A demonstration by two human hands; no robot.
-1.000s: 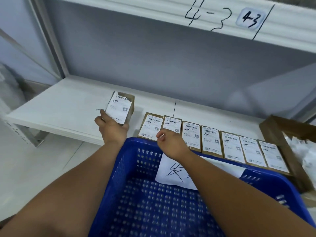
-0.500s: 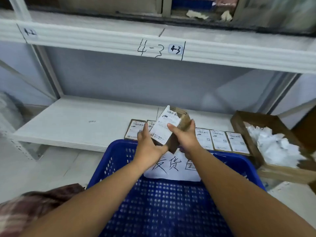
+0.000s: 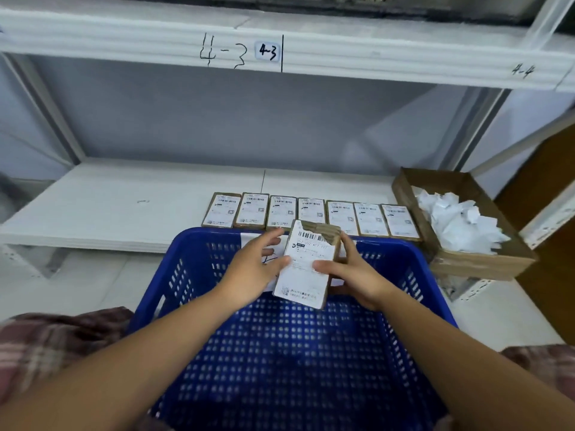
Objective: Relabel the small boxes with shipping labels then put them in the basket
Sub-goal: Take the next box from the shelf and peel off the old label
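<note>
Over the blue basket (image 3: 186,253) I hold a small brown box (image 3: 306,269) with a white shipping label whose top right corner is torn away. My right hand (image 3: 351,272) grips its right side, thumb on the label. My left hand (image 3: 255,269) holds the left edge with its thumb on the label, fingers spread behind. A row of several labelled small boxes (image 3: 311,213) lies flat on the white shelf (image 3: 109,209) just behind the basket.
An open cardboard box (image 3: 460,262) of crumpled white label scraps stands on the shelf at the right. The upper shelf beam (image 3: 373,54) marked 4-3 runs overhead. A paper sign hangs inside the basket's far wall. Plaid cloth shows at both lower corners.
The box came from the left side of the shelf to the middle above the basket, then lower and nearer to me. My right hand joined the left on it.
</note>
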